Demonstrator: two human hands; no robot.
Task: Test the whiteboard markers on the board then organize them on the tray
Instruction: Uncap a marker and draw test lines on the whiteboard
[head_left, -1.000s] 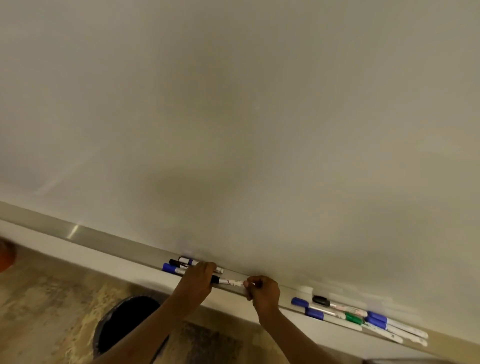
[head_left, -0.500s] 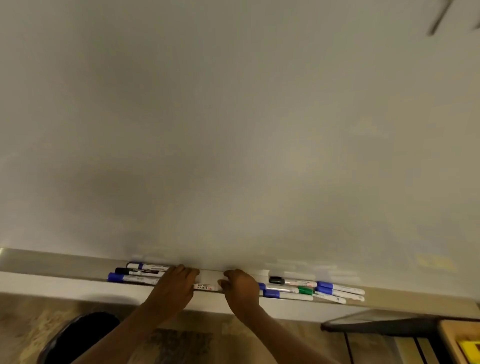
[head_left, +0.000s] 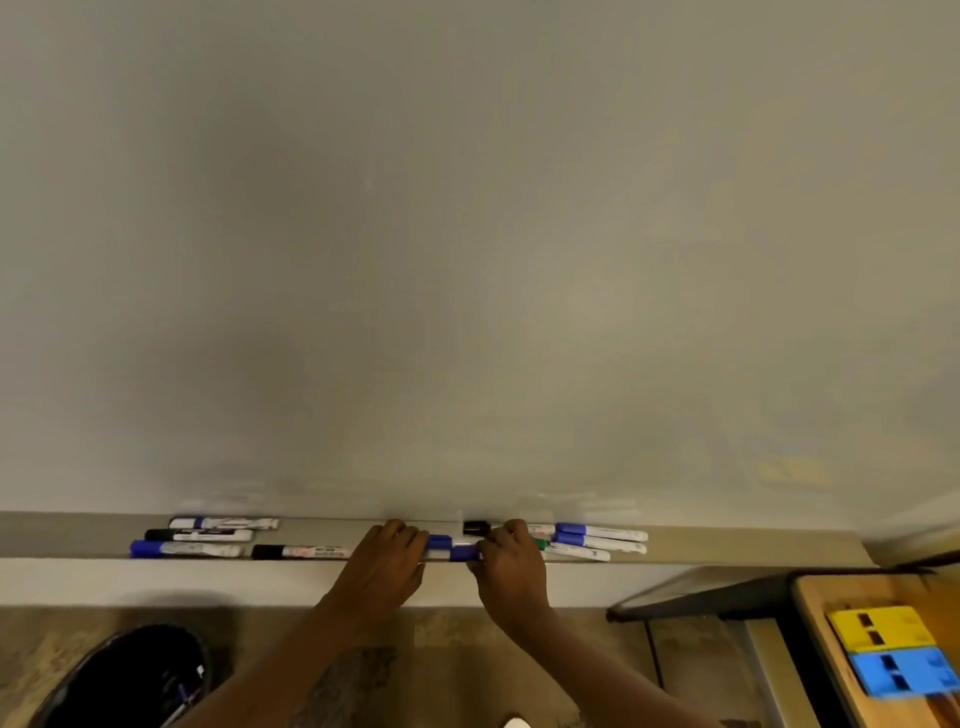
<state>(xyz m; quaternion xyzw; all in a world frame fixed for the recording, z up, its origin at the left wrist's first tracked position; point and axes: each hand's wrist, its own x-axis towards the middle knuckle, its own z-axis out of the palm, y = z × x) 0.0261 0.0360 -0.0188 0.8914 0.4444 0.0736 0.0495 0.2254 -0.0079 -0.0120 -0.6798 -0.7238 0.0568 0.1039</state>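
Down at floor level on the left sits a black bin (head_left: 119, 675). Over on the right is a wooden tabletop (head_left: 815, 618) with a yellow block (head_left: 878, 629) and a blue block (head_left: 904, 673) touching each other.

Both forearms reach up to the tray (head_left: 727, 545) under the board. The left hand (head_left: 387, 558) has its fingers curled down over one end of two blue-capped markers (head_left: 449, 548), and the right hand (head_left: 511, 564) pinches the other end, so both ends are hidden. These two lie lengthwise on the tray between the hands.

Just left of the left hand lies a black-capped marker (head_left: 298, 552), and beyond it a cluster of three markers (head_left: 197, 535). The right hand partly covers a green marker (head_left: 543, 544) and a black cap (head_left: 477, 528). Two more blue markers (head_left: 600, 538) lie past it.

Behind everything rises the whiteboard (head_left: 467, 260); I can make out no marks on it.
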